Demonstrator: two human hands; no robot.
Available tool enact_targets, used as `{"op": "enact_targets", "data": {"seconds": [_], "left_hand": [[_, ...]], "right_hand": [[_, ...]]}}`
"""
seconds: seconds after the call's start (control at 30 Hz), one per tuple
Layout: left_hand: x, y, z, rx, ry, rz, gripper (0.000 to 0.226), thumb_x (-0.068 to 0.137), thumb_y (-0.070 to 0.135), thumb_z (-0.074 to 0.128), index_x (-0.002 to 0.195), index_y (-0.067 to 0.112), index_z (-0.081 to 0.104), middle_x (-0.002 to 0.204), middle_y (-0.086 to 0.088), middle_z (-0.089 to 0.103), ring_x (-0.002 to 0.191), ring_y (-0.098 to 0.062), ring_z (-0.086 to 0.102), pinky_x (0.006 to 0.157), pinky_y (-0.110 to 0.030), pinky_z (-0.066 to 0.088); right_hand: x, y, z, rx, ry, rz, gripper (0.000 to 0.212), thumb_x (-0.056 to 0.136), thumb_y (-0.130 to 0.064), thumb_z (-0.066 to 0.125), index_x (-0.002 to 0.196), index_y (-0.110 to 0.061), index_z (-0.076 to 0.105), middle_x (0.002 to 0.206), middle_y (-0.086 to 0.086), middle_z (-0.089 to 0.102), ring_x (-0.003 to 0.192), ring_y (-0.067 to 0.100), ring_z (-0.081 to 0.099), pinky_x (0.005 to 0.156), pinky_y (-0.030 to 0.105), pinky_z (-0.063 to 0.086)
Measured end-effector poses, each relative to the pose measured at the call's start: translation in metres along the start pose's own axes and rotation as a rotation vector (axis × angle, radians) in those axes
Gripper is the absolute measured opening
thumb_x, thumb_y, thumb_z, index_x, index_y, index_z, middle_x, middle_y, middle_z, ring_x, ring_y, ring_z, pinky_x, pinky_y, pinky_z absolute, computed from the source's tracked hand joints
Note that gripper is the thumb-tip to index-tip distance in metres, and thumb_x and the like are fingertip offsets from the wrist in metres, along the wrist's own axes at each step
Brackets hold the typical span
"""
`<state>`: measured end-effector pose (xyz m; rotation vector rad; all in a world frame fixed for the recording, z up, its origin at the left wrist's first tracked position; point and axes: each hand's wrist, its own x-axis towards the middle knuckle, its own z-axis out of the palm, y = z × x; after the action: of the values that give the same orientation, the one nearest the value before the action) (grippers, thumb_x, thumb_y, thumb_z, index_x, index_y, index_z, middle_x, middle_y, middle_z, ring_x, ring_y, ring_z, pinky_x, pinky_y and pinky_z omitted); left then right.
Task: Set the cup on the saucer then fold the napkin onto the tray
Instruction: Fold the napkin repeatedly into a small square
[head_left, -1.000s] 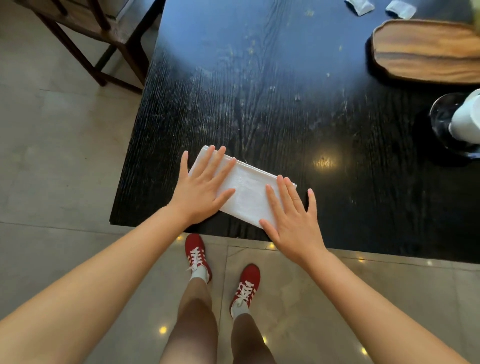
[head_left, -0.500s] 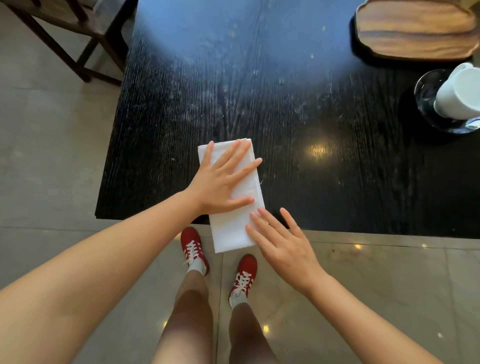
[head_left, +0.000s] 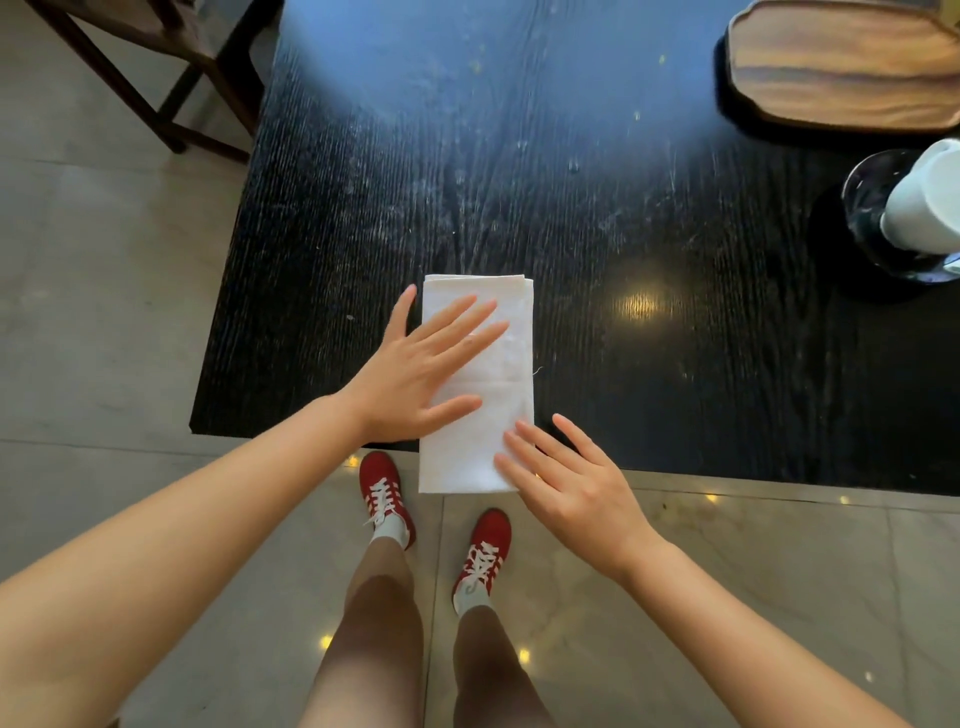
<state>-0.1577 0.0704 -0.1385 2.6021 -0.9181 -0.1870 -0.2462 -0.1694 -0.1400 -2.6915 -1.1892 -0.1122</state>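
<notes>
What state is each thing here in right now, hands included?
White cloth napkin: folded into a long strip, near end hanging past the table edge.
Left hand: open, flat, pressing on the napkin.
Right hand: open, fingertips on the napkin's near corner.
White cup: standing on the saucer.
Clear glass saucer: on the table, under the cup.
Oval wooden tray: nothing visible on it.
Black wooden table: dusty and scuffed.

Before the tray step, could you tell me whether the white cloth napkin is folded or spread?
Folded: the white cloth napkin is a narrow strip with layered edges at its far end.
</notes>
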Motion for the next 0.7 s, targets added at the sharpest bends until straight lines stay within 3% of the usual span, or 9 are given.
{"op": "enact_targets", "data": {"seconds": [0.1, 0.23, 0.33, 0.47, 0.6, 0.7], "left_hand": [[-0.044, -0.005, -0.001, -0.091, 0.018, 0.004, 0.061, 0.09, 0.047, 0.035, 0.145, 0.023, 0.025, 0.15, 0.002, 0.03, 0.142, -0.012, 0.022, 0.116, -0.054, -0.003], [-0.068, -0.005, 0.006, -0.023, -0.028, 0.01, 0.069, 0.08, 0.032, 0.052, 0.144, 0.022, 0.029, 0.151, 0.004, 0.029, 0.143, -0.01, 0.018, 0.117, -0.049, -0.003], [-0.065, 0.0, 0.01, 0.011, 0.046, 0.001, 0.061, 0.082, 0.031, 0.058, 0.139, 0.018, 0.041, 0.146, 0.002, 0.037, 0.138, -0.014, 0.029, 0.116, -0.052, 0.013], [-0.06, 0.004, 0.012, -0.012, 0.145, -0.017, 0.043, 0.087, 0.026, 0.055, 0.128, 0.013, 0.054, 0.137, -0.003, 0.05, 0.131, -0.018, 0.039, 0.111, -0.048, 0.028], [-0.056, 0.006, 0.01, -0.114, 0.203, -0.093, 0.035, 0.086, 0.013, 0.061, 0.12, 0.011, 0.061, 0.128, -0.005, 0.059, 0.127, -0.017, 0.043, 0.109, -0.046, 0.028], [-0.05, 0.012, 0.006, -0.232, 0.281, -0.224, 0.03, 0.09, 0.022, 0.05, 0.113, 0.008, 0.065, 0.117, -0.007, 0.067, 0.117, -0.013, 0.053, 0.109, -0.045, 0.028]], "right_hand": [[0.001, 0.003, -0.002, 0.034, 0.028, -0.004, 0.038, 0.075, -0.015, 0.077, 0.111, -0.012, 0.067, 0.119, 0.01, 0.066, 0.118, 0.025, 0.056, 0.105, 0.042, 0.036], [0.007, 0.003, -0.011, 0.143, 0.084, 0.023, 0.029, 0.072, -0.014, 0.079, 0.1, -0.008, 0.072, 0.107, 0.01, 0.071, 0.107, 0.023, 0.064, 0.095, 0.034, 0.046], [0.017, 0.003, -0.021, 0.251, 0.151, 0.087, 0.018, 0.081, -0.012, 0.067, 0.097, -0.005, 0.072, 0.101, 0.01, 0.073, 0.101, 0.021, 0.066, 0.092, 0.031, 0.048], [0.032, 0.004, -0.04, 0.369, 0.211, 0.21, 0.022, 0.084, -0.019, 0.059, 0.094, -0.003, 0.072, 0.093, 0.009, 0.074, 0.09, 0.018, 0.07, 0.088, 0.023, 0.049], [0.055, 0.008, -0.052, 0.447, 0.26, 0.305, 0.025, 0.084, -0.022, 0.059, 0.093, -0.002, 0.071, 0.086, 0.009, 0.074, 0.08, 0.016, 0.07, 0.077, 0.021, 0.054], [0.075, 0.016, -0.057, 0.537, 0.328, 0.391, 0.024, 0.085, -0.021, 0.063, 0.099, -0.001, 0.068, 0.089, 0.01, 0.072, 0.079, 0.01, 0.066, 0.071, 0.018, 0.054]]}}
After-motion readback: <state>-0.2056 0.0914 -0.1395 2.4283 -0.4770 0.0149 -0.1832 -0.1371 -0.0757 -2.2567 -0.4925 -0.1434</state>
